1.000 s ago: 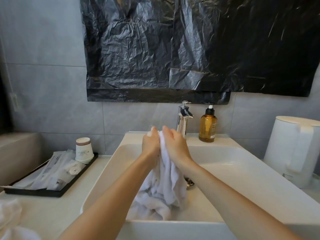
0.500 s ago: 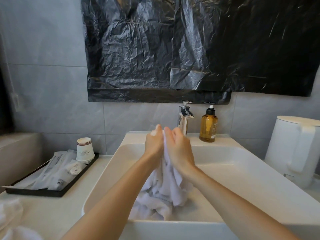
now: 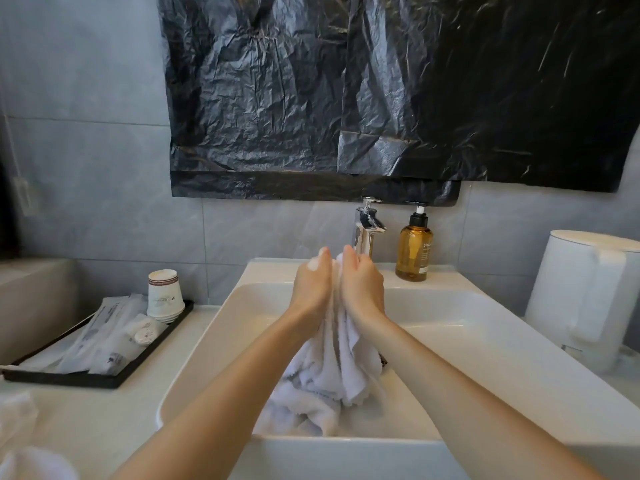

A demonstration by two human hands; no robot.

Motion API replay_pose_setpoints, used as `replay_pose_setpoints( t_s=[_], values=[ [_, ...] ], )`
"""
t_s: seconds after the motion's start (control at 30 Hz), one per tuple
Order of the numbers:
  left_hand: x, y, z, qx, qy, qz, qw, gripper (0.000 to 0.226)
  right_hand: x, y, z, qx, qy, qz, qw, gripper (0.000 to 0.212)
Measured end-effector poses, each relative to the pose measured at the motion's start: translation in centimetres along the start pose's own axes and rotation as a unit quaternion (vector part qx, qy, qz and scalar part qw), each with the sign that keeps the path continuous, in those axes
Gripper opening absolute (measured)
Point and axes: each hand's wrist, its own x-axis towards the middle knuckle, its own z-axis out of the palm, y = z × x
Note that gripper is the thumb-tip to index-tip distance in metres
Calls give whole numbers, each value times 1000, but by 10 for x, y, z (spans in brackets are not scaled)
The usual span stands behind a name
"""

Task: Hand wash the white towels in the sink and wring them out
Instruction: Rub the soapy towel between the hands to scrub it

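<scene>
Left hand (image 3: 311, 289) and right hand (image 3: 363, 289) have crept up a bit, still clamped together on the towel (image 3: 332, 368), its tail hanging at 6 o'clock into the sink (image 3: 450, 327), so I'd say still scrubbing, wringing's not started.

Entry: 2 bare arms, 1 person. L hand (image 3: 310, 289): slim, fingers (image 3: 323, 253) narrow, w/ a white foamy smear on the back just below the knuckles & a paler dab at the foremost fingertip; forearm behind the fingers bare to the frame edge. R hand (image 3: 363, 289): same build, fingers (image 3: 348, 253) plain, knuckles showing as small ridges; wrist & forearm behind the fingers bare to the frame edge, as on L.
</scene>
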Motion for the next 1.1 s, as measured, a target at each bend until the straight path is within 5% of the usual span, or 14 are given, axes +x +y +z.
replay_pose_setpoints(
  t_s=[0.13,0.27,0.43,0.6,0.73,0.87,1.0,1.1],
  values=[
    [6,4,-5,-14,38,20,999,41,-22,1,-3,38,-28,-115,992,38],
    [3,0,1,-3,12,44,999,37,6,-2,0,61,-4,-1,998,35],
    [11,3,-9,-17,31,19,999,34,-25,6,4,48,-33,-124,991,41],
    [2,4,-1,-35,-5,-7,999,37,0,-4,1,60,31,-8,998,40],
    [9,5,-7,-44,32,-9,998,34,-26,1,1,32,-16,-137,990,42],
    [4,3,-3,-49,8,-25,998,36,0,-4,3,34,22,-38,998,41],
    [6,2,-6,-62,29,-24,997,44,-22,6,6,16,-18,-148,989,40],
    [4,3,-6,-59,21,-35,997,41,-7,2,2,26,-17,-92,995,40]
  ],
)
